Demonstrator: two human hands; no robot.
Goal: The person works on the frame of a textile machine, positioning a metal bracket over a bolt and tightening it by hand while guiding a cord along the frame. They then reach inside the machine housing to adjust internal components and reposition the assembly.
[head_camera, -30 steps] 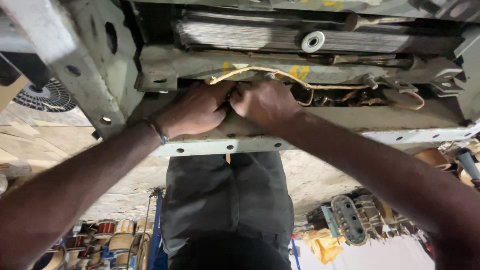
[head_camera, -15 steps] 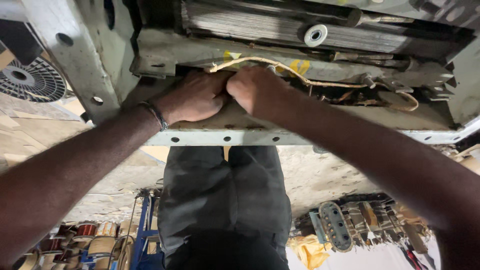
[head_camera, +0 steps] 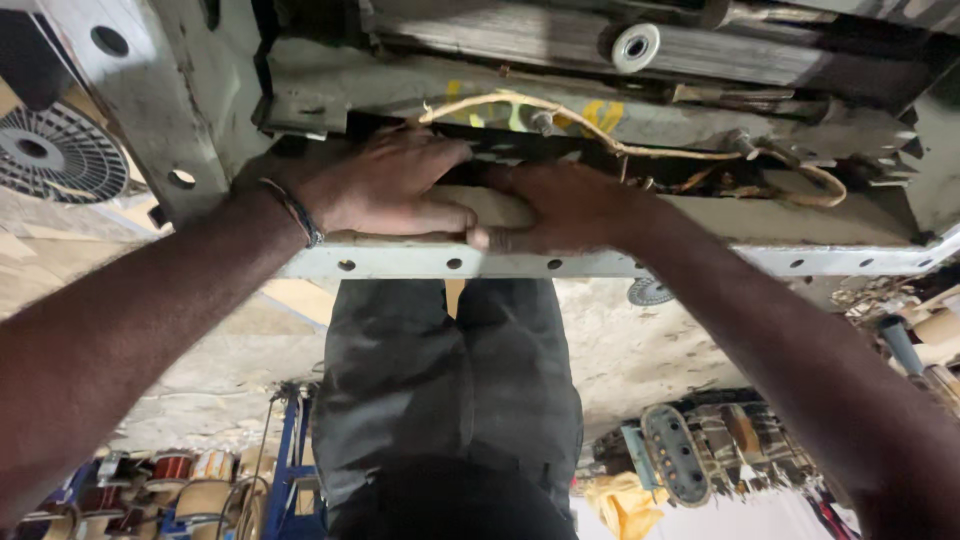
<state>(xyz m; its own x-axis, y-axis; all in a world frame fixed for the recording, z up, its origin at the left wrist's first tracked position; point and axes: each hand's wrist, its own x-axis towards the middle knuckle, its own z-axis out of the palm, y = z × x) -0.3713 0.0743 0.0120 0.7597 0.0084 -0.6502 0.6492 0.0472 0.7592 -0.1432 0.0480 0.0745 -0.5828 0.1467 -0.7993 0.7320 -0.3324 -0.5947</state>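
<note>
My left hand (head_camera: 385, 185), with a thin bracelet at the wrist, and my right hand (head_camera: 570, 205) meet at the front of a grey metal machine frame (head_camera: 700, 262). Both are closed on a pale tan flat piece (head_camera: 490, 207) that lies along the perforated front rail, thumbs below it and fingers over it. The fingertips reach into the dark gap behind and are partly hidden. A tan wire (head_camera: 600, 135) loops just above my right hand.
A white round roller (head_camera: 635, 45) sits at the top of the frame. A round fan grille (head_camera: 50, 150) is at the left. Below are my dark trousers (head_camera: 450, 380), copper coils (head_camera: 170, 468), a blue stand (head_camera: 285, 450) and metal motor parts (head_camera: 680, 460) on the floor.
The view has shifted closer and slightly right. My hands have slid down from the wire area onto the tan piece at the front rail and flattened out over it.
</note>
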